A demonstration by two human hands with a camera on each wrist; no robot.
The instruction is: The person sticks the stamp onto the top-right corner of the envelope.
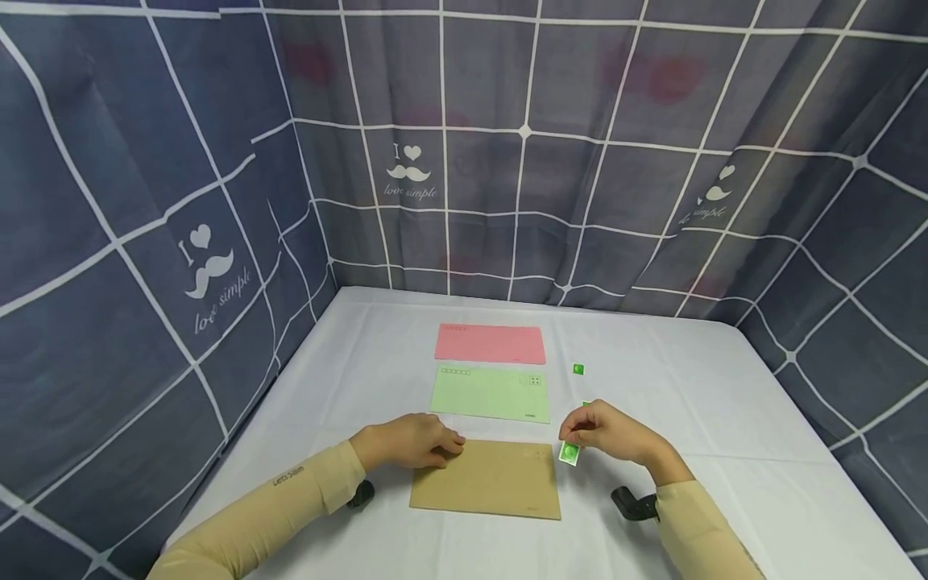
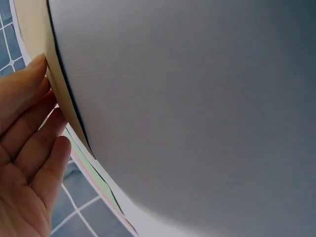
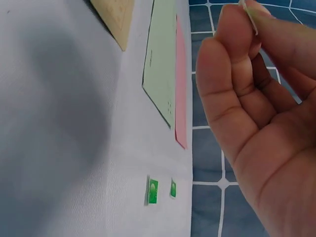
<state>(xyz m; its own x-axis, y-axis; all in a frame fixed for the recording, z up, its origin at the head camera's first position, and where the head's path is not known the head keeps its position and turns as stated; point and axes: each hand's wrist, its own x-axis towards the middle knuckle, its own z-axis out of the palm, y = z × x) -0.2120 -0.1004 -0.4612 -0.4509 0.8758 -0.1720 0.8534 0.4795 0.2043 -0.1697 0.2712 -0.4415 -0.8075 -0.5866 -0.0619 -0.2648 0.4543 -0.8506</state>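
A brown envelope (image 1: 486, 483) lies on the white table in front of me. My left hand (image 1: 416, 441) rests at its upper left corner, thumb and fingertips touching the paper; the left wrist view shows this hand (image 2: 32, 133) with relaxed fingers along the envelope's edge (image 2: 64, 89). Just off the right edge of the envelope, my right hand (image 1: 612, 431) pinches a small green stamp (image 1: 569, 453) with a white border between thumb and forefinger. In the right wrist view, only the thin edge of the stamp shows at the fingertips.
Beyond the brown envelope lie a light green envelope (image 1: 490, 393) and, farther back, a pink envelope (image 1: 490, 344). Two more green stamps sit to their right, a nearer stamp (image 3: 153, 191) and a farther stamp (image 1: 577, 369). Dark gridded curtains (image 1: 478, 161) surround the table.
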